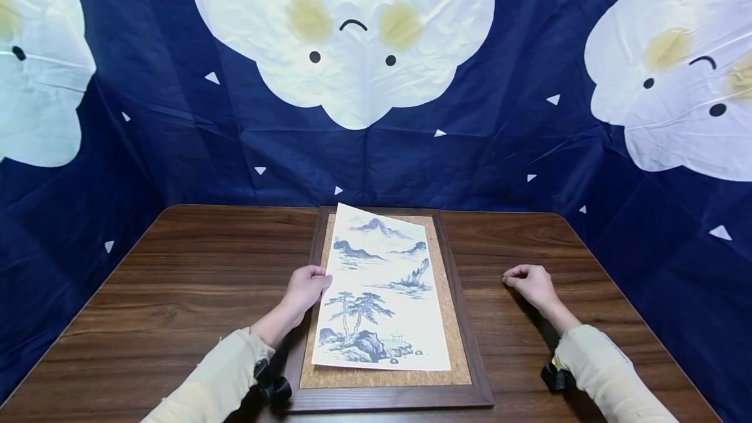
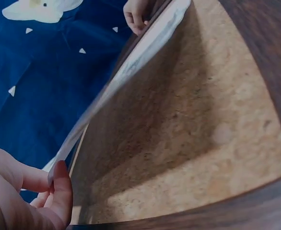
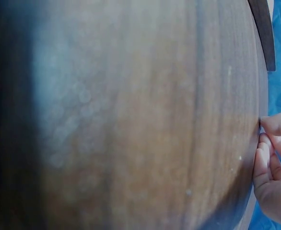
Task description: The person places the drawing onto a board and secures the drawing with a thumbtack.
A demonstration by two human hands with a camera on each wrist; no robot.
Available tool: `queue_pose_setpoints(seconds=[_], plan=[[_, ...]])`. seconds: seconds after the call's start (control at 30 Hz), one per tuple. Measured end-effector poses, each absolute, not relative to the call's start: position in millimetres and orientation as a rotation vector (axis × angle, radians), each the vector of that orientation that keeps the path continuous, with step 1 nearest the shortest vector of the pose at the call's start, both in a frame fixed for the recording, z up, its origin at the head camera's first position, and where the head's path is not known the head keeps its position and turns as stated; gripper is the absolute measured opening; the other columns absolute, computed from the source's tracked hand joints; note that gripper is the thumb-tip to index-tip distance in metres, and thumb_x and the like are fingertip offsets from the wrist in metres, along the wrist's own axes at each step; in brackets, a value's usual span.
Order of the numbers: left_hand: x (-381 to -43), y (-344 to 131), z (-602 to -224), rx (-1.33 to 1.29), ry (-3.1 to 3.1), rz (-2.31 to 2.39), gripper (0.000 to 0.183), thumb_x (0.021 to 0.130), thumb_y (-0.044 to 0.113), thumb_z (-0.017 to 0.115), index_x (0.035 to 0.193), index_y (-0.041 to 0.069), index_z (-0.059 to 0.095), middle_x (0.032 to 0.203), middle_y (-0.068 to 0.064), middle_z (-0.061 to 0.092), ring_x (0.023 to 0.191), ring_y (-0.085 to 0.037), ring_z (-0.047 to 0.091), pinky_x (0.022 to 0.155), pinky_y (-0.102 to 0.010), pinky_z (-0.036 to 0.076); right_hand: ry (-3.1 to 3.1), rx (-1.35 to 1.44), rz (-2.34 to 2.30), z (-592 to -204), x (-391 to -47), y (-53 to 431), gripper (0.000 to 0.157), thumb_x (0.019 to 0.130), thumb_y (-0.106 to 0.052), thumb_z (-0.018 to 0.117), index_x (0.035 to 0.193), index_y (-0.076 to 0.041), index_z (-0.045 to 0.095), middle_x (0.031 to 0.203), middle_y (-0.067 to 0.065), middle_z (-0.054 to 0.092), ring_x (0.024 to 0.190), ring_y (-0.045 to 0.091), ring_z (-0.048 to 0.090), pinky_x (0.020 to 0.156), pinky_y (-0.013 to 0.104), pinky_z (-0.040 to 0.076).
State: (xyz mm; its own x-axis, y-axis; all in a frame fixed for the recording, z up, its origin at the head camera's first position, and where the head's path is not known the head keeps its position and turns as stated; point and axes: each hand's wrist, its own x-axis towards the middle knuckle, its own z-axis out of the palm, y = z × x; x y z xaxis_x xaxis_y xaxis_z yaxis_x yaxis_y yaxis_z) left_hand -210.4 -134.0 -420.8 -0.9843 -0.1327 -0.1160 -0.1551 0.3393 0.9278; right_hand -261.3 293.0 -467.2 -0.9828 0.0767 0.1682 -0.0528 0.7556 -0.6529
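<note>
A paper print [image 1: 382, 292] with a blue ink landscape is held at its left edge by my left hand [image 1: 307, 289]. In the left wrist view, the thumb and fingers of the left hand [image 2: 40, 191] pinch the sheet [image 2: 95, 108], which stands tilted off the cork. Under the print lies a cork board [image 1: 382, 378] in a dark wooden frame [image 1: 390, 400]. My right hand [image 1: 533, 286] is low over the table, right of the board, with its fingers bent and their tips close together. In the right wrist view, whether the right hand [image 3: 277, 167] pinches something small is unclear.
The brown wooden table [image 1: 223, 266] carries the board at its middle. A dark blue cloth [image 1: 411, 168] with white cloud shapes hangs behind and along both sides. Small black devices sit at both wrists.
</note>
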Motion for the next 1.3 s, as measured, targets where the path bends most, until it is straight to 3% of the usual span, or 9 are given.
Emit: queue_pose_setpoints(seconds=[0.27, 0.7, 1.3], plan=[[-206.6, -134.4, -426.2, -0.238, 2.667, 1.675, 0.021, 0.082, 0.003, 0.053, 0.099, -0.010, 0.058, 0.085, -0.013, 0.062, 0.074, -0.017, 0.055, 0.064, -0.026, 0.045, -2.760, -0.014, 1.036, -469.6, -263.4, 291.4, 0.009, 0.073, -0.012, 0.070, 0.078, -0.004, 0.071, 0.077, 0.006, 0.068, 0.073, 0.014, 0.056, 0.068, 0.030, 0.041], [-207.9, -133.3, -433.4, -0.103, 2.875, 1.482, 0.022, 0.076, 0.001, 0.055, 0.095, -0.010, 0.059, 0.080, -0.012, 0.060, 0.078, -0.023, 0.056, 0.073, -0.037, 0.047, -2.769, -0.029, 1.032, -468.0, -262.0, 291.6, 0.008, 0.074, -0.012, 0.069, 0.077, -0.005, 0.071, 0.078, 0.006, 0.068, 0.076, 0.017, 0.057, 0.068, 0.030, 0.040], [-202.9, -128.1, -428.9, -0.135, 2.966, 1.421, 0.026, 0.069, -0.001, 0.051, 0.093, -0.008, 0.060, 0.076, -0.010, 0.061, 0.073, -0.022, 0.056, 0.067, -0.033, 0.046, -2.753, 0.047, 1.035, -467.5, -260.3, 292.9, 0.008, 0.075, -0.011, 0.067, 0.077, -0.004, 0.070, 0.078, 0.007, 0.068, 0.072, 0.014, 0.055, 0.064, 0.027, 0.040]])
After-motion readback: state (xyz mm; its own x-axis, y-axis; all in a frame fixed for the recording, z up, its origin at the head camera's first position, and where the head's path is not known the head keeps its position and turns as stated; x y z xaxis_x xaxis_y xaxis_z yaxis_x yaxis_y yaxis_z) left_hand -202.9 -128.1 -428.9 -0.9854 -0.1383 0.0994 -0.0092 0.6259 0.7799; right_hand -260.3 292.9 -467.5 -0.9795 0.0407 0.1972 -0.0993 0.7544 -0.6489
